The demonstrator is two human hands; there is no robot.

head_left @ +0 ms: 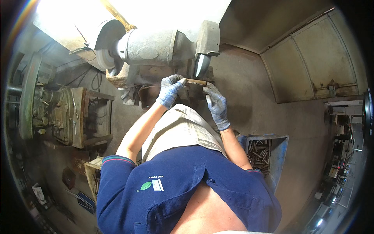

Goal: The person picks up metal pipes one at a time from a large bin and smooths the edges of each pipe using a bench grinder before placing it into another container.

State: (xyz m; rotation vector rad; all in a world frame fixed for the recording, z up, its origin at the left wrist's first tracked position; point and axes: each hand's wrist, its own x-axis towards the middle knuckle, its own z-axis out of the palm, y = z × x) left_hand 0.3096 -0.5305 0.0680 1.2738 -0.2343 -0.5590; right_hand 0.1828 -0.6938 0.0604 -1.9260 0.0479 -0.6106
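A short brownish metal bar (196, 82) lies crosswise in front of me, just below the right wheel (201, 65) of a grey bench grinder (150, 46). My left hand (170, 90), in a blue-and-white glove, pinches the bar's left end between thumb and fingers. At its right end are the thumb and fingertips of my right hand (216, 106), gloved the same way, with the other fingers curled. A small gap separates the bar from the wheel. The far side of the bar is hidden.
To my right stands a blue crate (282, 156) holding several metal cylinders (259, 154). A wooden-sided box (92, 171) is by my left side. Further left is a greenish machine (58, 113) on a stand. The grinder's other wheel (104, 59) sits at the far left end.
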